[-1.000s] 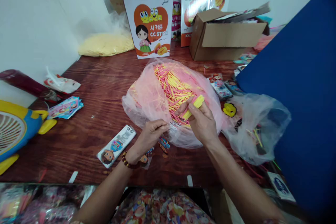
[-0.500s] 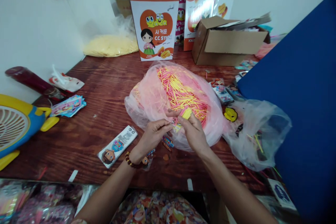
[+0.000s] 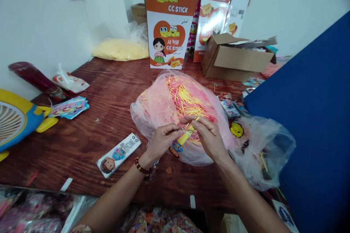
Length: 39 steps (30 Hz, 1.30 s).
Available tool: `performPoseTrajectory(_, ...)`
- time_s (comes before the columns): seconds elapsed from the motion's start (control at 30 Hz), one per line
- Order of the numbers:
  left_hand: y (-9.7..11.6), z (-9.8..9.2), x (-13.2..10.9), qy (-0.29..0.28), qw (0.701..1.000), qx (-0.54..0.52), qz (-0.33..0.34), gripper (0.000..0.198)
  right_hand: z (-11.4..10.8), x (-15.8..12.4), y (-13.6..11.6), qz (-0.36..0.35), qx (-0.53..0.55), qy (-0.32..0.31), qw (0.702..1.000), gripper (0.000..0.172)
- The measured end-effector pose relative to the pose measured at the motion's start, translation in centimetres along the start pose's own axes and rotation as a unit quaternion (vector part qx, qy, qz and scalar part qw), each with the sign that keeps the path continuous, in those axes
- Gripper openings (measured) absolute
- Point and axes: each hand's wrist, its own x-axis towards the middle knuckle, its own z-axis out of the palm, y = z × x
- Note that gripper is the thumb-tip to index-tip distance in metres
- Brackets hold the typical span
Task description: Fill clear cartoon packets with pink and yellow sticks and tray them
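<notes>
A small clear packet (image 3: 177, 147) with a colourful print hangs between my hands, with yellow sticks (image 3: 185, 137) inside it. My left hand (image 3: 160, 141), with a beaded bracelet on the wrist, pinches the packet's edge near its mouth. On the other side, the fingers of my right hand (image 3: 210, 137) are closed around the upper ends of yellow and pink sticks at that mouth. Behind and beneath both hands lies a big open plastic bag (image 3: 153, 100) full of thin pink and yellow sticks (image 3: 186, 96).
A stack of printed packets (image 3: 119, 156) lies left of my hands. To the right sits a clear bag (image 3: 279, 149) with a few sticks. Tall CC Stick boxes (image 3: 169, 25) and an open carton (image 3: 240, 60) stand behind; a blue panel (image 3: 306, 109) rises at the right.
The sticks in my right hand have gone down into the packet, which now shows yellow sticks inside. The view has tilted up slightly, showing more of the boxes' tops.
</notes>
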Motion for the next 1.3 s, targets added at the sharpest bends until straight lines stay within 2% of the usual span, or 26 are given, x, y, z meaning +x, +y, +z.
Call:
performPoseTrajectory(0.17,0.4,0.1,0.2,0.024,0.999,-0.036,0.017,0.017,0.2,0.8,-1.1,0.006,-0.006,-0.021,1.0,0.021)
performPoseTrajectory(0.33,-0.1,-0.9,0.4,0.048,0.994,-0.089,0.033,0.014,-0.3,1.6,-3.4,-0.064,0.157,0.066,0.983,0.017)
performPoseTrajectory(0.43,-0.4,-1.6,0.7,0.062,0.989,-0.126,0.04,0.016,-0.8,1.4,-4.0,-0.089,0.187,0.108,0.972,0.013)
performPoseTrajectory(0.5,-0.4,-1.9,0.8,0.062,0.988,-0.138,0.044,0.017,-0.8,0.9,-3.2,-0.06,0.14,0.104,0.983,0.015)
performPoseTrajectory(0.57,-0.3,-2.0,0.8,0.057,0.987,-0.142,0.053,0.018,-0.3,0.2,-1.7,-0.023,0.049,0.082,0.995,0.016)
performPoseTrajectory(0.63,-0.1,-2.0,0.6,0.046,0.988,-0.138,0.059,0.02,0.4,-0.3,-0.2,-0.007,-0.042,0.06,0.997,0.023)
performPoseTrajectory(0.7,0.1,-2.0,0.4,0.037,0.99,-0.126,0.059,0.02,1.1,-0.6,0.8,-0.003,-0.1,0.037,0.994,0.021)
performPoseTrajectory(0.83,0.4,-2.2,-0.1,0.053,0.991,-0.103,0.073,0.019,1.8,-0.2,0.8,-0.006,-0.142,-0.01,0.99,0.021)
performPoseTrajectory(0.97,0.3,-2.4,-0.3,0.081,0.988,-0.089,0.095,0.018,1.8,0.6,0.1,-0.001,-0.133,0.003,0.991,0.017)
performPoseTrajectory(1.07,0.0,-2.7,-0.5,0.106,0.986,-0.12,0.052,0.022,2.0,0.8,-0.1,0.011,-0.098,-0.004,0.995,0.015)
performPoseTrajectory(1.1,0.0,-2.8,-0.7,0.097,0.987,-0.128,0.025,0.024,2.1,0.8,-0.1,0.017,-0.082,-0.001,0.996,0.016)
performPoseTrajectory(1.23,-0.1,-3.3,-1.4,0.006,0.991,-0.112,-0.071,0.03,2.3,0.7,0.4,0.053,-0.044,0.026,0.997,0.02)
performPoseTrajectory(1.3,-0.1,-3.4,-1.8,0.008,0.992,-0.099,-0.083,0.027,2.3,0.7,0.9,0.066,-0.039,0.022,0.997,0.022)
